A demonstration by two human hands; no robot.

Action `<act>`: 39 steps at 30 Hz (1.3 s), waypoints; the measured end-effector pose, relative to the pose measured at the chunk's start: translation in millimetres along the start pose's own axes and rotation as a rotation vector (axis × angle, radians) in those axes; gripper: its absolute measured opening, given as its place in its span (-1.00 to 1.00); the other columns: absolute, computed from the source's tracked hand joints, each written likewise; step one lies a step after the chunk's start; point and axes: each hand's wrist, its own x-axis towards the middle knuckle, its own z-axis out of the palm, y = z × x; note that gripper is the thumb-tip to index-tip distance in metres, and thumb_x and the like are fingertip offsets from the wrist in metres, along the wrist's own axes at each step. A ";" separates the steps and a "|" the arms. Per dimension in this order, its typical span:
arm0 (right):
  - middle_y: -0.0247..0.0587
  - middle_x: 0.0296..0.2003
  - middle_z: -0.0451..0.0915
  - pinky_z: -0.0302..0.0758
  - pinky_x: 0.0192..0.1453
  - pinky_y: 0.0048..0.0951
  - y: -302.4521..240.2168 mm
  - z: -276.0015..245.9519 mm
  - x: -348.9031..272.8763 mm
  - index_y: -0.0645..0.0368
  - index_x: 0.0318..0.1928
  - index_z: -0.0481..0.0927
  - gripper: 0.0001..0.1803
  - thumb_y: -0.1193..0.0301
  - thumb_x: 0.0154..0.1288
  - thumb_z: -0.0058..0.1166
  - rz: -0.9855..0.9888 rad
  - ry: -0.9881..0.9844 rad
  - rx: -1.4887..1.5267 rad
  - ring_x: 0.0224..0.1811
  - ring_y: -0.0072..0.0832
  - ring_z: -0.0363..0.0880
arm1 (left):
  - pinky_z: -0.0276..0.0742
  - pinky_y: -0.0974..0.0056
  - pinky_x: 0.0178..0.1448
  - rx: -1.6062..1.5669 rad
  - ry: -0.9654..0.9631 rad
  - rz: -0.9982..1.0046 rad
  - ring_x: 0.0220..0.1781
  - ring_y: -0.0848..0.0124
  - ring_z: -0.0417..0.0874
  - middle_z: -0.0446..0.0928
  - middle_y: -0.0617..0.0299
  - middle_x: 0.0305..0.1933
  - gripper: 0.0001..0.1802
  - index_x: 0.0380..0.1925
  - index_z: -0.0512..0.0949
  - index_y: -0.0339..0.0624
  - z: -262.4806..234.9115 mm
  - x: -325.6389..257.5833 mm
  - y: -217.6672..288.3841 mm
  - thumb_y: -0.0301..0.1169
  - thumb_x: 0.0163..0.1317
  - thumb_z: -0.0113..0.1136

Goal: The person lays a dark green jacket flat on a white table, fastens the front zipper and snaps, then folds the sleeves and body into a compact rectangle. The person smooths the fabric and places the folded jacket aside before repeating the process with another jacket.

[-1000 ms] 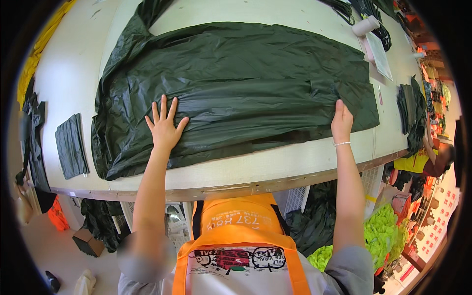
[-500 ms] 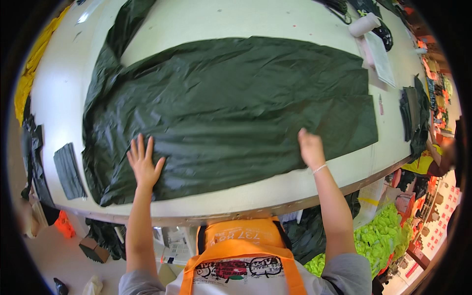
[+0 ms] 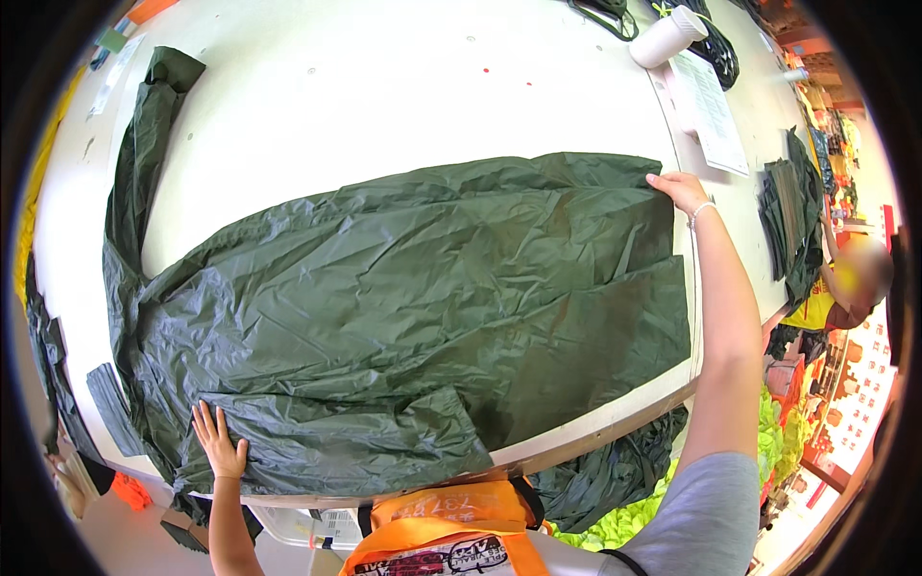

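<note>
Apparently you straighten the dark green sheet (image 3: 403, 298) across the frame's middle: your left hand (image 3: 221, 444) lies flat, fingers spread, lower left; your right hand (image 3: 680, 190) pinches the upper-right corner. Next probably calls for drawing that edge evenly.

The white table (image 3: 384, 106) carries a spread green garment (image 3: 403, 298), a folded bundle (image 3: 113, 408) and a dark stack (image 3: 780, 219).

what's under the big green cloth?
The green cloth lies on the white table, which shows beyond its far edge. Anything else underneath is covered. The left hand is on top, fingers spread.
</note>
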 end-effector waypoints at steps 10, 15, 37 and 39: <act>-0.07 -0.18 0.62 0.50 0.02 -0.28 -61.7 -38.0 72.3 0.32 -0.13 0.56 -0.58 0.16 0.29 0.08 0.187 -0.239 0.715 -0.17 -0.29 0.59 | -0.27 -0.16 0.46 0.073 -0.131 -0.008 0.49 -0.16 -0.22 -0.19 -0.15 0.48 -0.12 0.34 0.06 -0.29 -14.8 4.7 3.9 0.18 0.21 -0.25; -0.14 0.21 0.35 0.26 0.30 -0.32 -76.1 -45.1 65.2 0.21 0.31 0.21 -0.27 0.23 0.21 0.20 -0.016 -0.713 1.067 0.19 -0.38 0.37 | -0.24 -0.17 0.46 -0.003 -0.133 -0.040 0.48 -0.18 -0.18 -0.15 -0.17 0.47 -0.14 0.25 0.17 -0.35 -21.8 3.6 10.2 0.03 0.05 0.03; -0.17 -0.02 0.57 0.23 0.29 -0.45 -20.1 -91.3 190.9 0.27 0.10 0.48 -0.60 0.48 0.22 0.02 -0.383 -0.005 -0.275 0.11 -0.41 0.45 | 0.08 -0.02 0.38 0.245 0.127 -0.242 0.27 0.19 0.34 0.38 0.24 0.24 -0.55 0.09 0.45 0.02 -117.0 271.2 -70.0 -0.18 0.19 0.13; -0.12 -0.02 0.57 0.23 0.30 -0.43 -32.1 -78.2 186.8 0.25 0.09 0.48 -0.60 0.48 0.21 0.04 -0.322 0.159 -0.504 0.12 -0.34 0.46 | 0.13 0.00 0.35 0.181 0.197 -0.295 0.22 0.19 0.38 0.42 0.24 0.17 -0.61 -0.07 0.52 -0.03 -108.9 283.2 -82.1 -0.13 0.13 0.20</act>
